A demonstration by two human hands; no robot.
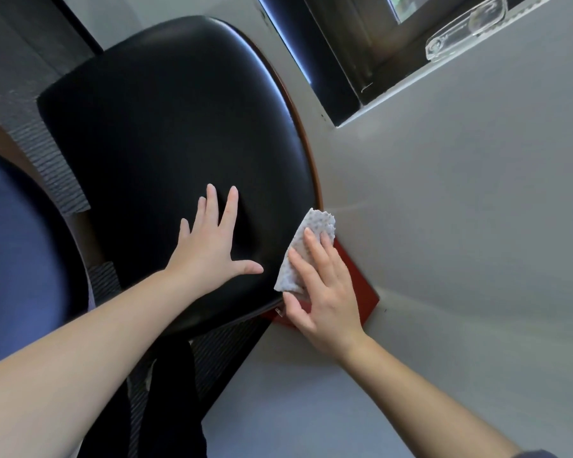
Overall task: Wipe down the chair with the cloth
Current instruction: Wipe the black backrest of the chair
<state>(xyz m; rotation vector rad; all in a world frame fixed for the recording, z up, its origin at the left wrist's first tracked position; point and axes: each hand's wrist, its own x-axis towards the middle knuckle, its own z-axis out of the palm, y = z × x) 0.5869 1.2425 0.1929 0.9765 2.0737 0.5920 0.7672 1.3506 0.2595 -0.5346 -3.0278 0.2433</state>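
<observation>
The chair (166, 120) has a black padded seat with a reddish-brown wooden rim and fills the middle of the head view. My left hand (212, 246) lies flat on the seat with its fingers spread and straight. At the seat's right edge my right hand (325, 285) presses a white dotted cloth (308, 239) against the reddish wooden side of the chair, fingers straight on top of it and thumb below. Part of the cloth sticks out beyond my fingertips.
A grey wall (460, 209) stands close on the right of the chair. A window sill (411, 77) with a clear plastic object (467, 28) runs above. A blue rounded surface (17, 259) sits at the left. Dark striped flooring shows under the chair.
</observation>
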